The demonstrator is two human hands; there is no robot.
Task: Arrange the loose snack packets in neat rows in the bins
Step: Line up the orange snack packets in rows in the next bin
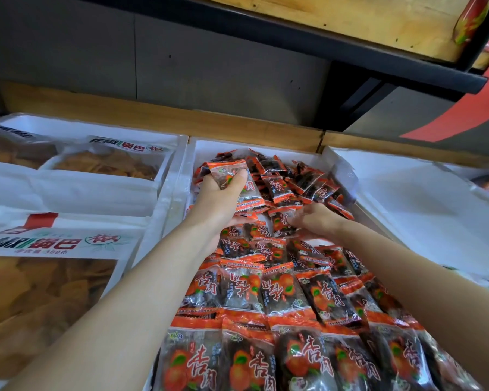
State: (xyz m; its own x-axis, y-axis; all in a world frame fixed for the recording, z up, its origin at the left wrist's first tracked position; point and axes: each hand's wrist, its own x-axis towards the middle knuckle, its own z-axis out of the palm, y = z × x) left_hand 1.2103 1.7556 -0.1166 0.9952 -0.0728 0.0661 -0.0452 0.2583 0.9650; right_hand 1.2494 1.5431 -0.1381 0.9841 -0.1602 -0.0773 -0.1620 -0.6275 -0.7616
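Left hand (218, 193) grips 杏肉 packets (229, 173); neighbouring bags (108, 162) read 花椒锅巴.

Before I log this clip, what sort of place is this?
Probably a shop's bulk snack section: white bins side by side, one heaped with identical orange packets, large bagged crisps alongside, wooden shelf above.

A shop: white bins (181, 176) of bulk snack packets (283, 283) under a wooden display shelf (350, 26).

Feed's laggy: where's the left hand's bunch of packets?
Head view, centre: left hand grips packets above the loose pile, far end of the middle bin.
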